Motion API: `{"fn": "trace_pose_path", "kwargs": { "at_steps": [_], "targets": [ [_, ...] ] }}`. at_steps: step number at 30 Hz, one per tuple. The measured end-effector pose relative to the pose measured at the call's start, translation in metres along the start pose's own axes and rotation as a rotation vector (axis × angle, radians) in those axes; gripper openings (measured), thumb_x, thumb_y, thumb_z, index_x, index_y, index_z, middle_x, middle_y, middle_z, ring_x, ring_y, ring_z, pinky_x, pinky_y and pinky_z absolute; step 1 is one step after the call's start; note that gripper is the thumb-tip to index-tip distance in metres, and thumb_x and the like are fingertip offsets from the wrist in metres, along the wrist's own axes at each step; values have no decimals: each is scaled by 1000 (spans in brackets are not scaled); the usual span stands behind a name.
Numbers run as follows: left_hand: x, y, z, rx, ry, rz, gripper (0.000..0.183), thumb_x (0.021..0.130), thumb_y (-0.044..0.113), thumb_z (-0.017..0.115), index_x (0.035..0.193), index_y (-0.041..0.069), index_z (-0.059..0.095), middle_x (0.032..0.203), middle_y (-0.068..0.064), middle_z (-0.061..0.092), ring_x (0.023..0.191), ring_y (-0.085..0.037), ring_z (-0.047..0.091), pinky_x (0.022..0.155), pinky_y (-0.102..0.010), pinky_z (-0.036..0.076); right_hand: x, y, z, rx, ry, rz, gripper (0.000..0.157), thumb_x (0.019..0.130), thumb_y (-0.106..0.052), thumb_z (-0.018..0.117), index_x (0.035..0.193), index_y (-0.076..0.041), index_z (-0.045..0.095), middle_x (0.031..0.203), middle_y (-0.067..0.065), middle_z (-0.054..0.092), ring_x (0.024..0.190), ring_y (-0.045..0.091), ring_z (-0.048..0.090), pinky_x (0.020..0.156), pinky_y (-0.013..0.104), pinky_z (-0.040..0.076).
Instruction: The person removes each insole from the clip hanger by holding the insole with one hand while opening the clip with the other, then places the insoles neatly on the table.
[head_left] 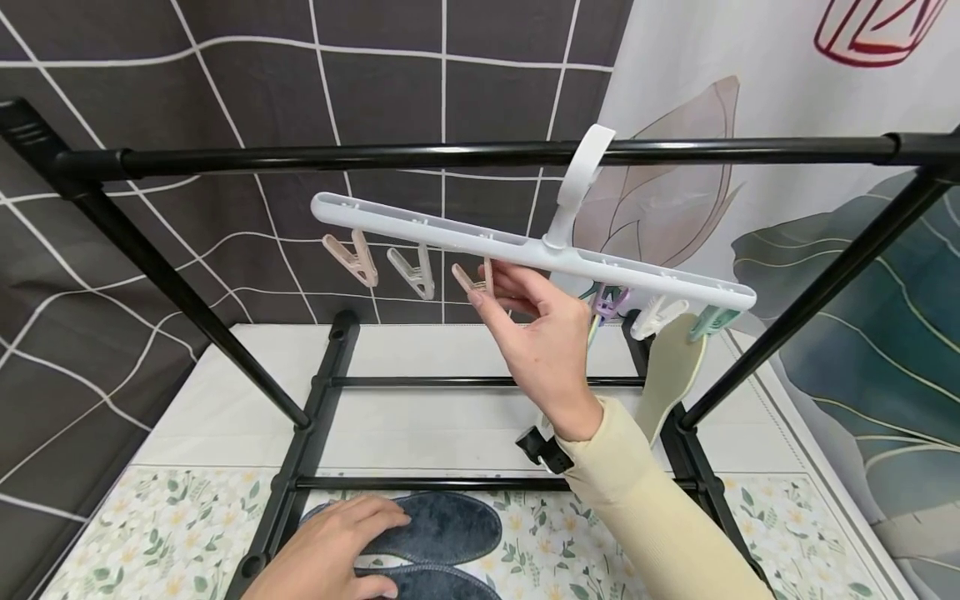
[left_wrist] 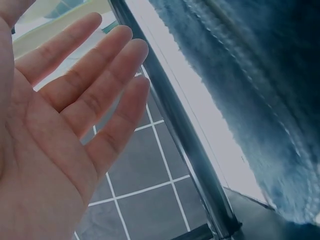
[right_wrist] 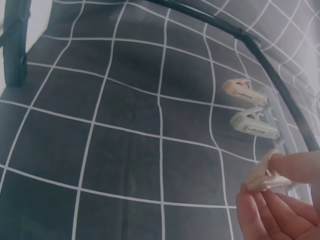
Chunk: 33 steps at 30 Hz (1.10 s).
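Note:
A white clip hanger hangs by its hook from the black top rail, its left end tilted up. My right hand pinches a pink clip under its left arm, thumb on one side and fingers on the other. Farther left hang another pink clip and a grey one, both with nothing in them. On the right arm, a green clip holds a pale green insole. My left hand, fingers loosely extended, is over the dark blue fuzzy insoles and partly hides them.
The black rack's top rail crosses the view, with slanted side posts and lower bars. Behind stands a dark grid-patterned cloth; a printed curtain hangs at right. A floral mat lies below.

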<state>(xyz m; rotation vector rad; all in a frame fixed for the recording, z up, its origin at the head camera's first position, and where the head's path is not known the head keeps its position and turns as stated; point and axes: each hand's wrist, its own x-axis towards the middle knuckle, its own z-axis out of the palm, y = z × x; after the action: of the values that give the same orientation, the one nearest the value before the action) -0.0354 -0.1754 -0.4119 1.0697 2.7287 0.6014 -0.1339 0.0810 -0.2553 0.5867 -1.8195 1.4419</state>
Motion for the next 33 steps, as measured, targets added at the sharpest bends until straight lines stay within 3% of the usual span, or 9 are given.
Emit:
{"fn": "trace_pose_path", "kwargs": {
  "at_steps": [5,12,20,29,33],
  "targets": [
    [5,5,-1,13,25,-8,57,75,59,63,120,25,59,120,9,55,106,-18,56,78,-41,50,1,-18,-3,19,7,17,28,77,6,70,104,10,65,94,20,68,79,26,68,71,30,54],
    [13,6,-2,3,84,17,56,74,56,66,120,25,59,120,13,54,107,-13,55,83,-36,50,-8,-5,-13,14,24,13,30,78,-3,72,108,0,67,96,11,70,82,20,68,71,29,54],
    [24,5,-4,28,116,41,56,72,54,70,118,24,60,118,13,55,107,-11,55,83,-34,49,-19,-3,-30,-4,130,-17,29,76,0,73,105,2,68,93,9,70,81,20,67,70,29,54],
    [41,5,-12,43,183,56,58,70,52,74,120,28,57,119,15,54,105,-6,55,83,-33,49,-22,-24,-53,-82,233,-9,26,76,11,67,101,13,65,89,24,67,82,21,67,72,27,53],
    [50,7,-19,57,197,45,61,72,61,65,122,27,57,121,14,53,107,-4,53,86,-31,48,-25,-23,-61,-104,281,27,27,76,9,68,102,10,66,90,25,67,82,20,67,72,25,53]
  ]
}}
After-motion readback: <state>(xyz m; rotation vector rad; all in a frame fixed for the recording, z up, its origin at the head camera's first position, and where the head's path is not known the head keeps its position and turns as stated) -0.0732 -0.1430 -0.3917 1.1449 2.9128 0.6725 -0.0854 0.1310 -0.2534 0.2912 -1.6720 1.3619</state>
